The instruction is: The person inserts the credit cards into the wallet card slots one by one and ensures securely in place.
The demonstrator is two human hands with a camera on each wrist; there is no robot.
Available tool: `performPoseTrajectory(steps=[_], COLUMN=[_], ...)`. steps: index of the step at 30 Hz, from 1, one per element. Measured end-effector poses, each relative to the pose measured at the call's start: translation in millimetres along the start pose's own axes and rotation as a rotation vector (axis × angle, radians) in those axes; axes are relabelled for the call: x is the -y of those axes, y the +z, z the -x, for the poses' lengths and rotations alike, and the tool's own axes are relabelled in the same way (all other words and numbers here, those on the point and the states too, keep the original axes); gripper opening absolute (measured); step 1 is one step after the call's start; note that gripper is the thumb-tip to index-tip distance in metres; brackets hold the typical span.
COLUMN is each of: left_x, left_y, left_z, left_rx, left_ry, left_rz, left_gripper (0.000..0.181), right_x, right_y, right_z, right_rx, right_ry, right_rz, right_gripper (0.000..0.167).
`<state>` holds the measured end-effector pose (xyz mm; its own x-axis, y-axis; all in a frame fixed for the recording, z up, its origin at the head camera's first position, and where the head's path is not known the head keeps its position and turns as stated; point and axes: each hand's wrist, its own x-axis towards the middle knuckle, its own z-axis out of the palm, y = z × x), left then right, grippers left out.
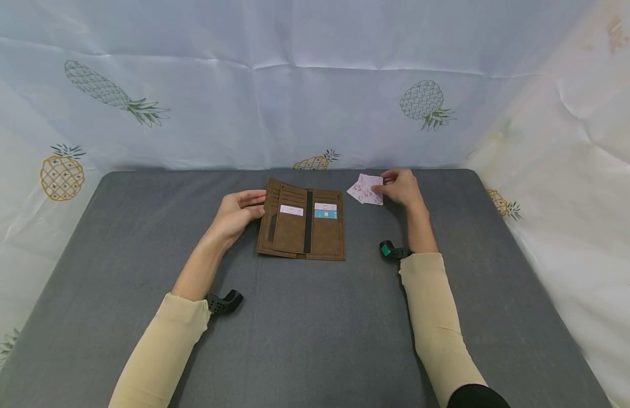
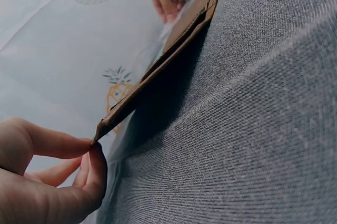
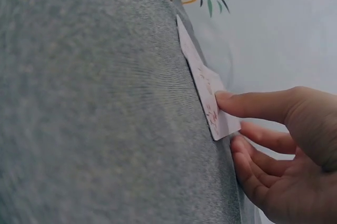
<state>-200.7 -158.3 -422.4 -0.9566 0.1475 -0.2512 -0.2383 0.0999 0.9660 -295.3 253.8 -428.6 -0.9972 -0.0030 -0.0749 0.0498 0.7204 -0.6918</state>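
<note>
A brown wallet (image 1: 289, 238) lies spread on the grey table in the head view, with cards in its slots: a pale card (image 1: 291, 210) on the left side, a pale one and a blue card (image 1: 325, 214) on the right. My left hand (image 1: 234, 215) pinches the wallet's left edge between thumb and finger; in the left wrist view that edge (image 2: 134, 95) is lifted off the cloth. Right of the wallet, several pale pink patterned cards (image 1: 364, 190) lie fanned on the table. My right hand (image 1: 402, 187) pinches the cards at their right end, thumb on top in the right wrist view.
Grey cloth (image 1: 304, 328) covers the table. White curtain fabric (image 1: 274, 113) printed with pineapples hangs behind it and at both sides. A black wrist camera mount (image 1: 225, 302) is on the left wrist, another black mount (image 1: 393, 250) on the right.
</note>
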Motion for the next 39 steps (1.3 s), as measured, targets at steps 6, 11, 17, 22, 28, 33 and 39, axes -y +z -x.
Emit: performPoseTrajectory(steps=[6, 11, 17, 22, 28, 33, 39], left_x=[0.3, 0.3, 1.6, 1.3, 0.6, 0.9, 0.2], left_y=[0.2, 0.7, 0.4, -0.4, 0.7, 1.6, 0.4], left_z=[0.0, 0.7, 0.4, 0.2, 0.1, -0.2, -0.1], left_rx=[-0.001, -0.005, -0.009, -0.003, -0.001, -0.004, -0.007], left_ry=[0.003, 0.006, 0.008, 0.011, 0.009, 0.008, 0.009], left_rz=[-0.002, -0.001, 0.0, -0.002, 0.0, -0.001, -0.002], left_gripper=[0.056, 0.056, 0.055, 0.055, 0.055, 0.055, 0.055], right_x=[-0.2, 4.2, 11.7, 23.3, 40.9, 52.5, 66.1], right_y=[-3.0, -4.1, -1.6, 2.7, 12.7, 19.2, 22.8], right_z=[1.1, 0.8, 3.6, 7.1, 7.6, 7.3, 6.3], right_rx=[-0.004, 0.017, 0.033, 0.058, 0.072, 0.085, 0.115], right_ry=[0.027, 0.058, 0.03, -0.025, -0.106, -0.108, -0.129], right_rz=[-0.107, -0.223, -0.388, -0.445, -0.375, -0.38, -0.366], right_gripper=[0.053, 0.054, 0.053, 0.047, 0.043, 0.04, 0.041])
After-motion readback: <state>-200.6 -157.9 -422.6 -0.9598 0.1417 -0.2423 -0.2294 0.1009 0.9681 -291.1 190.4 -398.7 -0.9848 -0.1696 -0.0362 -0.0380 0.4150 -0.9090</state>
